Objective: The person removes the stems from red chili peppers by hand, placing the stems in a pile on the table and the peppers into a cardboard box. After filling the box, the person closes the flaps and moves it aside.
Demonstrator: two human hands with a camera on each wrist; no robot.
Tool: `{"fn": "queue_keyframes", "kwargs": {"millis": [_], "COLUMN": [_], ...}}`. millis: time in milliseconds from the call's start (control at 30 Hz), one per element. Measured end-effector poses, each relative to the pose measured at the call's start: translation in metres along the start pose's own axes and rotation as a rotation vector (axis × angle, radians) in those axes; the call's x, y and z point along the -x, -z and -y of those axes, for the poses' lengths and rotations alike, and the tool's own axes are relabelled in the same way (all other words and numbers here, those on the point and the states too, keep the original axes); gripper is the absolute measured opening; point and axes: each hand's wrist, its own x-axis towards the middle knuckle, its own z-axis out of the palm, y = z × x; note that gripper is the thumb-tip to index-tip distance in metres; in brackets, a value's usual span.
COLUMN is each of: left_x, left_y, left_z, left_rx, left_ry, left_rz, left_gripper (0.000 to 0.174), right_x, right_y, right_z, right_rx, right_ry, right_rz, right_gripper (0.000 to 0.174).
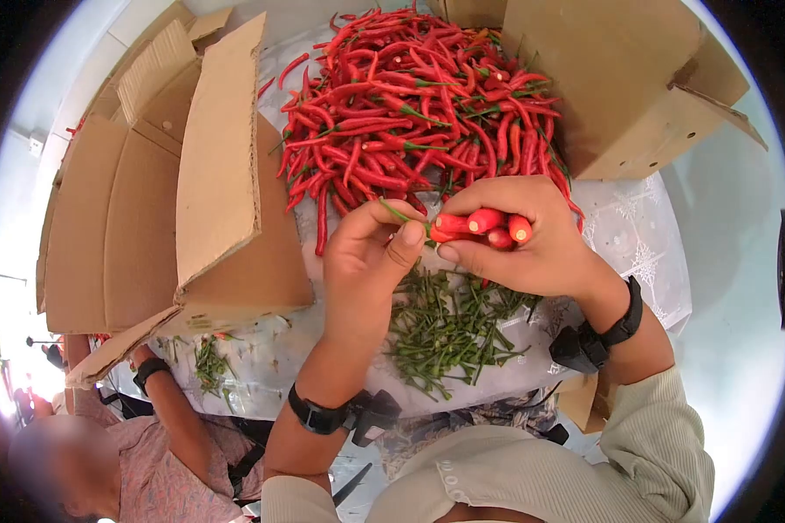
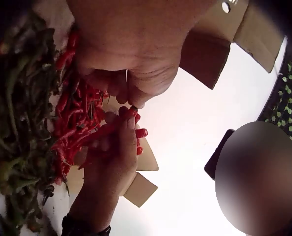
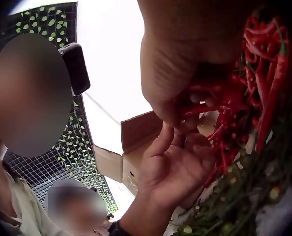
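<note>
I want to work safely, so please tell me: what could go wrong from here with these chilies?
The right hand grips several red chilies bare, so juice may burn the skin.
The left hand pinches a thin green stem; it may snap short.
The stem pile lies near the edge of the table and may spill.

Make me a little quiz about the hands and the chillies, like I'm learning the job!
1. True or false: the right hand holds several red chillies.
2. The stem pile below the hands is: A) green, B) blue, C) white.
3. Which hand's fingers pinch a stem?

Key: 1 true; 2 A; 3 the left hand.
</note>
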Motion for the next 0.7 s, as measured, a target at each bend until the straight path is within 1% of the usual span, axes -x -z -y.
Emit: {"fn": "queue_keyframes", "kwargs": {"millis": [33, 133, 233, 333, 433, 533, 633, 700], "left_x": [0.000, 0.000, 0.000, -0.003, -0.005, -0.004, -0.004, -0.005], "left_y": [0.000, -0.001, 0.003, 0.012, 0.015, 0.013, 0.015, 0.014], "left_z": [-0.001, 0.000, -0.001, 0.001, 0.006, 0.006, 0.008, 0.009], "left_rx": [0.013, 0.005, 0.003, 0.105, 0.202, 0.259, 0.247, 0.276], "left_ry": [0.033, -0.025, -0.020, 0.129, 0.132, 0.146, 0.152, 0.134], "left_rz": [0.008, 0.051, 0.074, 0.151, 0.235, 0.270, 0.302, 0.354], "left_gripper": [0.012, 0.012, 0.011, 0.010, 0.008, 0.007, 0.007, 0.007], "right_x": [0.000, 0.001, 0.000, 0.000, -0.001, -0.001, -0.001, 0.000], "right_y": [0.000, -0.002, -0.004, -0.003, 0.002, 0.005, 0.008, 0.012], "right_z": [-0.001, -0.003, -0.009, -0.008, -0.007, -0.005, -0.003, -0.001], "right_rx": [-0.011, -0.044, 0.071, 0.107, 0.032, -0.048, -0.115, -0.184], "right_ry": [0.006, -0.029, 0.182, 0.192, 0.215, 0.125, 0.062, -0.120], "right_rz": [-0.005, -0.002, -0.051, -0.006, 0.050, 0.120, 0.168, 0.243], "right_gripper": [0.031, 0.028, 0.027, 0.026, 0.025, 0.023, 0.021, 0.020]}}
